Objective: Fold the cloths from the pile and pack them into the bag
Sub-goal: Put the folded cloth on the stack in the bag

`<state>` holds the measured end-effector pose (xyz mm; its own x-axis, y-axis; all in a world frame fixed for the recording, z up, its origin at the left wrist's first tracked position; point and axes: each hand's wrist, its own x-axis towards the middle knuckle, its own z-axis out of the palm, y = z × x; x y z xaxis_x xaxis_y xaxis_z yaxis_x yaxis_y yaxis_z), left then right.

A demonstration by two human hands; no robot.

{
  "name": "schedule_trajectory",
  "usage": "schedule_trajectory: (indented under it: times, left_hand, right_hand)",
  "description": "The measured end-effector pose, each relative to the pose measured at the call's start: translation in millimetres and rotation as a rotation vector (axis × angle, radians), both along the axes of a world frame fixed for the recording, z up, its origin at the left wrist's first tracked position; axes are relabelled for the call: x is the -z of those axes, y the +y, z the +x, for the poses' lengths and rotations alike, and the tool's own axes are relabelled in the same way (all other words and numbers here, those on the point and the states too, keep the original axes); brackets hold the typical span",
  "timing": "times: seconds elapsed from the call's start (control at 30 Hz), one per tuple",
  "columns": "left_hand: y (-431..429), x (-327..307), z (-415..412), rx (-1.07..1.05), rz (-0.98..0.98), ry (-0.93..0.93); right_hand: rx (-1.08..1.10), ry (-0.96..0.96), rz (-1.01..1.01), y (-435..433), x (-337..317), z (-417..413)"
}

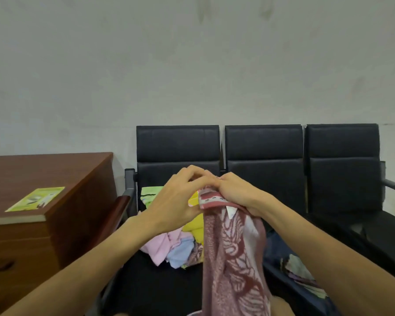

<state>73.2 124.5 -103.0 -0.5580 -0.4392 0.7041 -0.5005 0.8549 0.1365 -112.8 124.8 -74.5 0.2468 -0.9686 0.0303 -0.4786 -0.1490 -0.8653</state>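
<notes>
Partly hidden behind the left hand (169,199) and the maroon patterned cloth (233,258), the pile of cloths (169,247) lies mid-seat on the leftmost black chair (178,144). Both hands pinch the cloth's top edge, the right hand (237,192) bunching it; it hangs lengthwise straight down (its lower end cut off). A dark bag (281,249) sits at the neighbouring seat's front edge, its contents hard to make out.

It looked like an office or waiting area; a row of three joined black padded seats (263,156) with armrests stood against a bare grey wall (192,65); beside them was a brown wooden cabinet (43,201) carrying a green booklet (35,199).
</notes>
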Motion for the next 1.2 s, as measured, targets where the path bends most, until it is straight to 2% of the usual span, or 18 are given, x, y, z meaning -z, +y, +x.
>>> schedule_trajectory:
  times: [0.07, 0.13, 0.2, 0.27, 0.37, 0.57, 0.63, 0.73, 0.87, 0.93, 1.1, 1.2]
  left_hand:
    - [-1.6, 1.2, -1.2, -0.044, -0.075, 0.035]
    - [-1.9, 0.9, -1.8, -0.049, -0.052, 0.072]
    - [0.9, -2.3, -3.7, -0.03, 0.096, 0.144]
    - [4.2, -7.3, -5.1, -0.04, 0.267, 0.264]
    - [-0.2, -6.6, -4.7, -0.103, 0.345, 0.401]
    - [-8.6, 2.9, 3.7, -0.263, 0.42, 0.466]
    - [-6.6, 6.9, 12.3, -0.268, 0.477, 0.509]
    - [-2.7, 24.8, 34.2, -0.303, 0.615, 0.679]
    - [5.1, 58.9, 48.7, -0.349, 0.724, 0.856]
    - [11.4, 76.1, 50.3, -0.364, 0.783, 0.927]
    - [15.1, 105.5, 57.8, -0.429, 0.851, 1.082]
    - [9.0, 118.0, 62.7, -0.477, 0.903, 1.129]
  right_hand:
    - [-0.021, 0.04, 0.028, -0.4, 3.9, 0.8]
    - [-0.074, -0.014, 0.059, -0.6, 8.1, 1.5]
    - [-0.127, -0.203, 0.169, -2.2, 12.5, 4.1]
    - [-0.124, -0.247, 0.221, -1.7, 15.1, 9.4]
    - [-0.127, -0.238, 0.098, 5.5, 22.8, 20.9]
    - [-0.219, -0.172, -0.076, 15.0, 72.5, 25.9]
    - [-0.19, -0.145, -0.122, 11.2, 102.2, 14.6]
    - [-0.106, -0.062, -0.081, 8.9, 142.7, -13.7]
    - [0.103, 0.193, -0.143, 0.3, 159.2, -48.4]
    - [0.191, 0.25, -0.176, -5.9, 162.0, -55.5]
    - [0.403, 0.036, -0.283, -15.9, 158.9, -65.4]
    - [0.494, -0.142, -0.211, -28.8, 156.0, -67.1]
